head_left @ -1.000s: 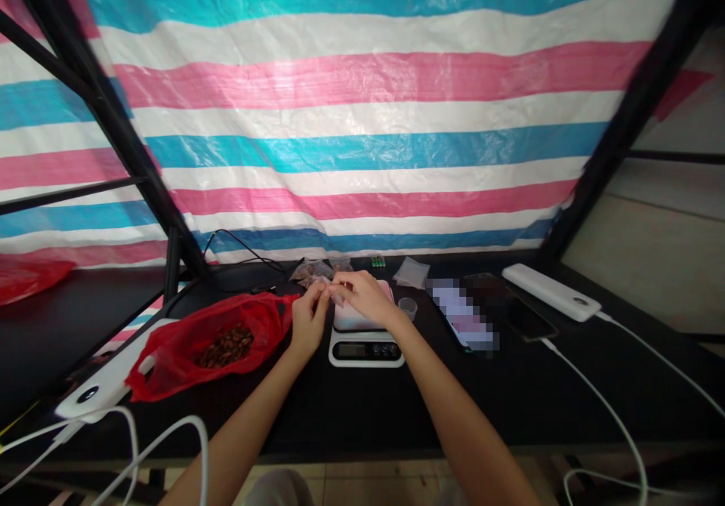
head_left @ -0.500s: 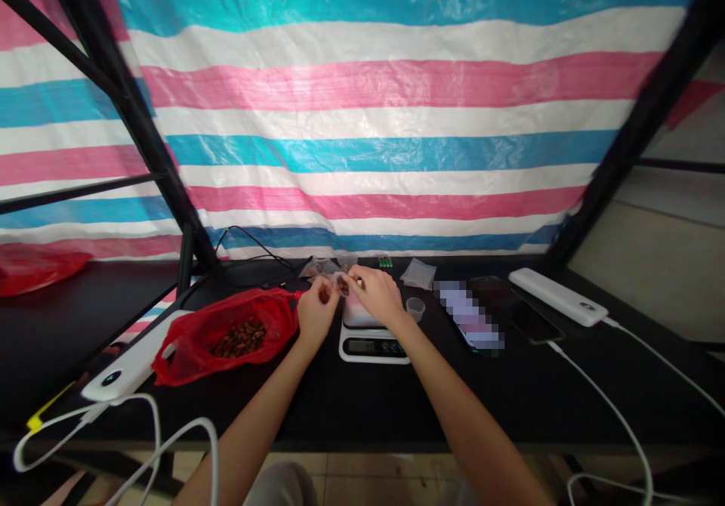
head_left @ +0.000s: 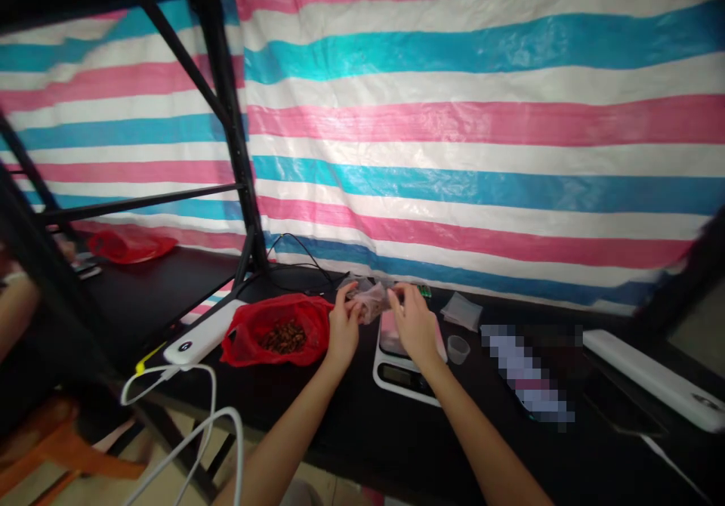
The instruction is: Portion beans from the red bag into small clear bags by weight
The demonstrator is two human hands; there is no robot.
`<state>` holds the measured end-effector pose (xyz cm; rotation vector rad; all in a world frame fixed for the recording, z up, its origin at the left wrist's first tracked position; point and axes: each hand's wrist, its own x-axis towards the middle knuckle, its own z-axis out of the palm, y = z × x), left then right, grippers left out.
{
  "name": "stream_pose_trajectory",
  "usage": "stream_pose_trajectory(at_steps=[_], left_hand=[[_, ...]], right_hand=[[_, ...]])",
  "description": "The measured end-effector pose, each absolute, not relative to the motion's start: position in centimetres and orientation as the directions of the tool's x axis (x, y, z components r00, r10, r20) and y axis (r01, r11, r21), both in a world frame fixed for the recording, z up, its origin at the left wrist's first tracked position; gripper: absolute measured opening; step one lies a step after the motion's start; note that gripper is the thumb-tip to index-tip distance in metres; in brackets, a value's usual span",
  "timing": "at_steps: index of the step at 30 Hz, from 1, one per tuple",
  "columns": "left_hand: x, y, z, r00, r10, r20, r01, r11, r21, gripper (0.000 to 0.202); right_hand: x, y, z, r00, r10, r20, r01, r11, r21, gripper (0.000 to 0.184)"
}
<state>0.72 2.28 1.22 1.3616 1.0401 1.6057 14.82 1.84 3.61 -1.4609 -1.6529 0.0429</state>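
Observation:
A small clear plastic bag is stretched between my two hands, above the back left of a white kitchen scale. My left hand is closed on the bag's left side, while my right hand pinches its right edge over the scale's platform. What lies inside the bag is too blurred to tell. Left of my left hand sits an open red plastic bag with many small brown pieces in it. A small clear plastic cup stands just right of the scale.
Flat clear bags and green batteries lie behind the cup. To the right are a blurred-out phone, a dark phone and a white power bank. Another power bank with a looping cable lies left. A person's arm shows far left.
My view has turned left, bringing another person's arm into sight. The hands, earlier close together at a small bag with brown pieces, are now farther apart with the clear bag spread between them.

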Motion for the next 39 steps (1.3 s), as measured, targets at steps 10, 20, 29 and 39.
stream_pose_trajectory(at_steps=[10,20,29,39], left_hand=[[-5.4,0.9,2.8,-0.066,0.98,0.187,-0.195,-0.197,0.961,0.039],[-17.2,0.0,3.8,0.033,0.944,0.328,0.143,-0.329,0.933,0.042],[-18.2,-1.7,4.6,0.006,0.915,0.404,0.476,-0.358,0.804,0.028],[-17.9,-1.5,4.6,-0.018,0.915,0.402,0.62,-0.305,0.723,0.033]], right_hand=[[11.2,2.1,3.7,-0.358,0.921,-0.15,-0.088,-0.193,-0.977,0.025],[2.5,5.5,6.3,-0.459,0.888,-0.039,0.153,0.036,-0.988,0.022],[0.0,6.1,6.0,-0.614,0.774,0.156,0.219,0.357,-0.908,0.019],[0.0,5.4,7.8,-0.624,0.761,0.178,0.274,0.426,-0.862,0.024]])
